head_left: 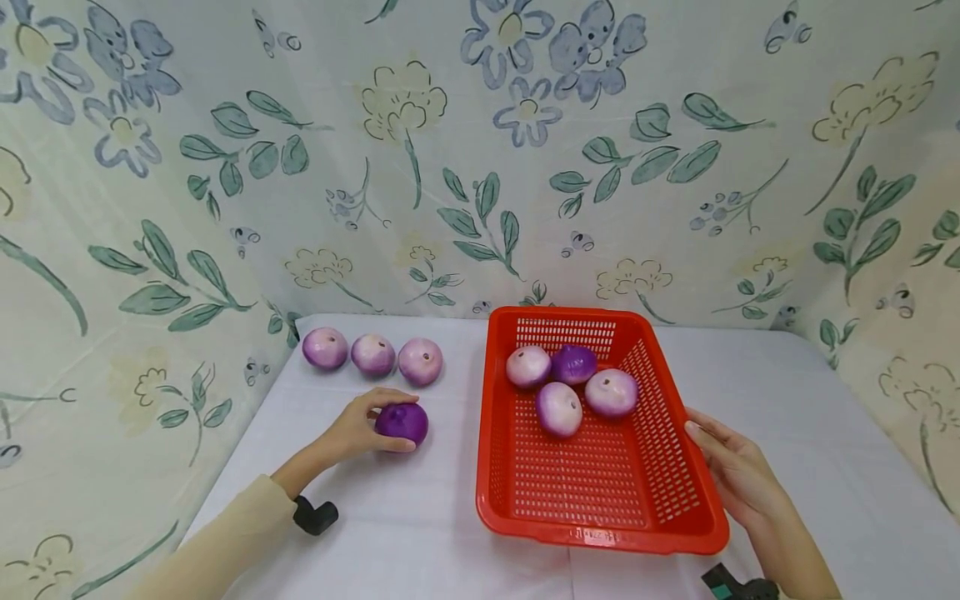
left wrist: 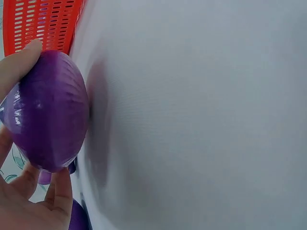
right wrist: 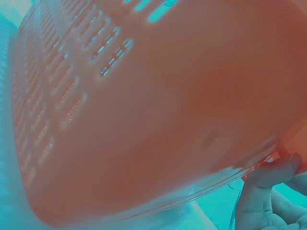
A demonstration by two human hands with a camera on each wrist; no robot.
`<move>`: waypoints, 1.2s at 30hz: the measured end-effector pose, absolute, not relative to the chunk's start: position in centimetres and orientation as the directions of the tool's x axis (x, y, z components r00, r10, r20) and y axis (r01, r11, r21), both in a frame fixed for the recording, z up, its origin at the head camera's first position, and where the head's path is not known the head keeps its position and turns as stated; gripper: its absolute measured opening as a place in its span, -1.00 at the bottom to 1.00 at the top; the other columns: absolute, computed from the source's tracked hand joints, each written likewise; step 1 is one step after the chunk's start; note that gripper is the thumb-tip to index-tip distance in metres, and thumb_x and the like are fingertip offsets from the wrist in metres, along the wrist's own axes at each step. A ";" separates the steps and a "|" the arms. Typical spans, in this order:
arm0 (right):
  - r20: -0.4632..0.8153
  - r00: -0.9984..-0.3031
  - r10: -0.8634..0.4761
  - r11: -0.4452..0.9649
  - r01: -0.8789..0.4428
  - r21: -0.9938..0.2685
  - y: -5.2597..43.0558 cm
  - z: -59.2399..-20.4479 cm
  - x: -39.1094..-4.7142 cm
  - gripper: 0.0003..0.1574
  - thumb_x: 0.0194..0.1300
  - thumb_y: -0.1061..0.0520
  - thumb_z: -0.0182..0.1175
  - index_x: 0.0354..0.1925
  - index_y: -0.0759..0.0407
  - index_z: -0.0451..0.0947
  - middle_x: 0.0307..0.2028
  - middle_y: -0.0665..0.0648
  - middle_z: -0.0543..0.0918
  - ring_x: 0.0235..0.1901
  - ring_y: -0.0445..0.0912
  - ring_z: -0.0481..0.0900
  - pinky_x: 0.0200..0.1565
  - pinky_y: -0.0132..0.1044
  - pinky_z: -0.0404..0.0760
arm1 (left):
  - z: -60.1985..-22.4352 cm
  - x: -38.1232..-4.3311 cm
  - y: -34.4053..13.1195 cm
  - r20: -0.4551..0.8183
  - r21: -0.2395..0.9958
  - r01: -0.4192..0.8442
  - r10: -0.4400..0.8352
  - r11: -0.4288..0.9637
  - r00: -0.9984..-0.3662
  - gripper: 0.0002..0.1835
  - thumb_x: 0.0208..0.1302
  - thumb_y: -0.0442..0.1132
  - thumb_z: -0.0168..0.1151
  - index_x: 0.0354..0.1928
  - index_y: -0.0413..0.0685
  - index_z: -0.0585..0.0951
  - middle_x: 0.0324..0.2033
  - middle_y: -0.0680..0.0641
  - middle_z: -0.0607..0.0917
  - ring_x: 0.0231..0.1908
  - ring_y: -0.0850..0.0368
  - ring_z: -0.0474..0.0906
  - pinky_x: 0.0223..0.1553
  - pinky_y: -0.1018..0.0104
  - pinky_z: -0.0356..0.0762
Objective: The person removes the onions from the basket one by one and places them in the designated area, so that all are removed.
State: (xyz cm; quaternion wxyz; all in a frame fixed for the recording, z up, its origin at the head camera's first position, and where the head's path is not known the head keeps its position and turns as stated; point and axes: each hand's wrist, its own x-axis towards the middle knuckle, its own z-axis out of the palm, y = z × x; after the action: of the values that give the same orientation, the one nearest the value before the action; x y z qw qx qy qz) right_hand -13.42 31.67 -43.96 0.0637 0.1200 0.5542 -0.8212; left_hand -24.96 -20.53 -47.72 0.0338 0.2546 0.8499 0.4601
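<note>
Hands lie well apart in the head view, one at each side of a red slotted basket (head_left: 600, 537). The left hand (head_left: 362, 429) curls its thumb and fingers around a dark purple onion (head_left: 402, 423) to the left of the basket. Just beyond that hand, three paler onions (head_left: 372, 356) sit in a row on the white tabletop (head_left: 450, 517). The right hand (head_left: 738, 471) grips the basket's rim on its own side. Between the hands, toward the basket's far end, lie three pale onions (head_left: 558, 409) and one dark onion (head_left: 574, 364), grouped close together. A floral cloth (head_left: 525, 208) rises behind everything, farther off than both hands. In the left wrist view, thumb and fingertips clasp the held onion from opposite sides; whether it touches the tabletop, I cannot tell. Basket wall shows past the thumb, and parts of other purple onions (left wrist: 79, 216) show beside the fingers. In the oddly tinted right wrist view, the basket's side looms before the right hand, whose thumb and bent fingers meet at the rim.
</note>
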 end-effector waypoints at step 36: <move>-0.256 -0.966 0.030 -0.371 0.227 -0.900 31.7 -44.1 -13.4 -0.72 0.50 0.10 0.12 -0.12 -0.29 0.70 -0.14 -0.11 0.73 -0.18 -0.19 0.68 -0.11 -0.27 0.69 | -37.9 -25.7 -15.7 0.147 0.828 0.396 0.528 0.397 -0.837 -0.19 -0.09 -0.01 0.65 0.30 0.29 0.54 0.27 0.16 0.51 0.29 -0.07 0.41 0.26 -0.11 0.38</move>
State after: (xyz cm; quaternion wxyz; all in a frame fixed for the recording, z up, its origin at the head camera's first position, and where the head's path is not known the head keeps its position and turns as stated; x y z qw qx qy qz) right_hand -13.40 31.72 -44.13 0.0599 0.1153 0.5575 -0.8200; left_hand -25.74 -15.75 -37.88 0.0697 0.2773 0.8328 0.4741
